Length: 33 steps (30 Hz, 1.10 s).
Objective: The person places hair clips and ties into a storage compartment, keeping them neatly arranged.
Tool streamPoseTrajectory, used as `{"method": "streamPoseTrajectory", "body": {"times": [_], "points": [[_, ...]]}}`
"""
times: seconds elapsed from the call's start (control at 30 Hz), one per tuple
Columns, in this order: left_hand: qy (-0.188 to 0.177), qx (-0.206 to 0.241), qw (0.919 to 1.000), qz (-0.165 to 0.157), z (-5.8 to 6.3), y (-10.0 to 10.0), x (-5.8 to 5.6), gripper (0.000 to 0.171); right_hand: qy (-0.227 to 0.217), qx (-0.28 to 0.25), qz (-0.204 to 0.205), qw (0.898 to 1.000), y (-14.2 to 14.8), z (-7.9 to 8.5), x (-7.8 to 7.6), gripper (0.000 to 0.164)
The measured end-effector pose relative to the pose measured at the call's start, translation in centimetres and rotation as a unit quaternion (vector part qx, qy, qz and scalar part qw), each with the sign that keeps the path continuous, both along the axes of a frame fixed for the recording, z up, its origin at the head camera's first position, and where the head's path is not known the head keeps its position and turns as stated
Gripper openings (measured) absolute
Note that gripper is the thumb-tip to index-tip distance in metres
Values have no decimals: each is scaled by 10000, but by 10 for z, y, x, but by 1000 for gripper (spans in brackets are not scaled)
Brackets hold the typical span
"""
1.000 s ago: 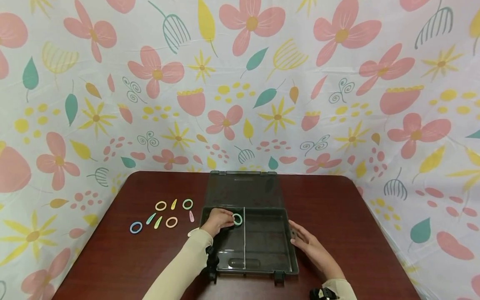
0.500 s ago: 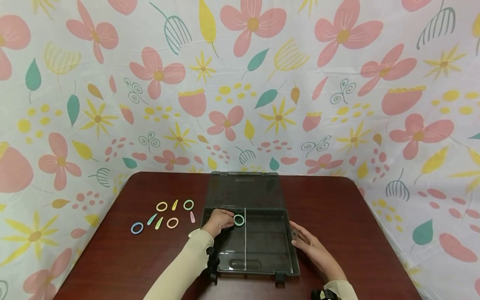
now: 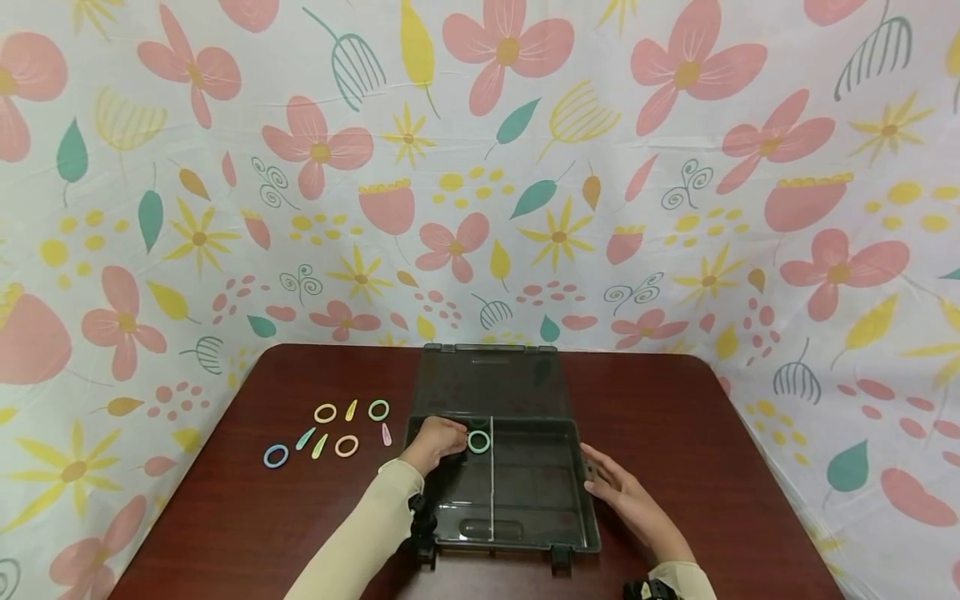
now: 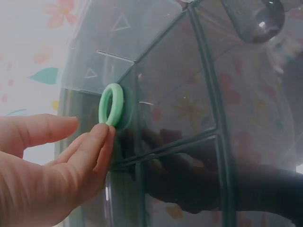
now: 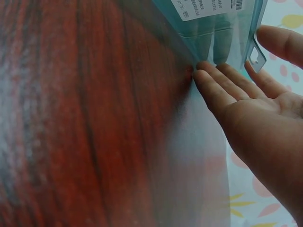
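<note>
A green hair tie [image 3: 478,442] lies in the far left compartment of a dark see-through plastic case [image 3: 540,483], beside the pale divider [image 3: 492,492]. My left hand [image 3: 437,442] reaches over the case's left wall. In the left wrist view its fingertips are right at the lower edge of the hair tie [image 4: 111,105], while the thumb [image 4: 52,130] stands apart from it. On the case's right side, my right hand [image 3: 626,500] rests its straight fingers [image 5: 220,90] against the outer wall. Its thumb [image 5: 279,42] is at the rim near a small handle-like tab.
Several hair ties, such as a blue one [image 3: 276,456] and a peach one [image 3: 347,446], lie left of the case among snap clips, including a pink clip [image 3: 386,434]. The lid [image 3: 491,379] lies opened back toward the floral cloth [image 3: 480,167]. The table [image 3: 247,517] is dark wood.
My left hand has drawn back very slightly to the left from the green hair tie, which stays by the divider. The right hand keeps its place on the case.
</note>
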<state>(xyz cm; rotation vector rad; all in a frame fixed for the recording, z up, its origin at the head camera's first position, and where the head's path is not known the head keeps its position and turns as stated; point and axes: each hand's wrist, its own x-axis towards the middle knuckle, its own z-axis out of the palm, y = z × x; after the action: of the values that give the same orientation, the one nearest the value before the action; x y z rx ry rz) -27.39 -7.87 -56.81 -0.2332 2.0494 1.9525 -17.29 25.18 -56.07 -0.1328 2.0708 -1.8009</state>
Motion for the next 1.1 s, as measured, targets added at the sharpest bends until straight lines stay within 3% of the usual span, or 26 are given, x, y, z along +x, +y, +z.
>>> {"method": "streamPoseTrajectory", "body": {"times": [0.1, 0.13, 0.23, 0.37, 0.47, 0.8, 1.1], "points": [[-40, 88, 9999, -62, 9, -4, 3, 19, 34, 5, 37, 10000, -1, 1, -1, 63], [-251, -69, 9997, 5, 28, -2, 12, 23, 32, -6, 39, 10000, 0, 1, -1, 63], [-209, 20, 9995, -244, 42, -8, 19, 29, 21, -3, 63, 10000, 0, 1, -1, 63], [-34, 68, 9979, -636, 56, -20, 24, 34, -11, -11, 101, 9999, 0, 2, -1, 64], [112, 9, 9974, -708, 62, -31, 23, 35, -17, -1, 118, 9999, 0, 2, -1, 64], [288, -328, 9988, -238, 83, -79, 16, 36, -12, -11, 177, 9998, 1, 1, 0, 64], [206, -434, 9985, 252, 79, -123, 2, 37, -29, -46, 197, 9998, 2, 1, -3, 64]]}}
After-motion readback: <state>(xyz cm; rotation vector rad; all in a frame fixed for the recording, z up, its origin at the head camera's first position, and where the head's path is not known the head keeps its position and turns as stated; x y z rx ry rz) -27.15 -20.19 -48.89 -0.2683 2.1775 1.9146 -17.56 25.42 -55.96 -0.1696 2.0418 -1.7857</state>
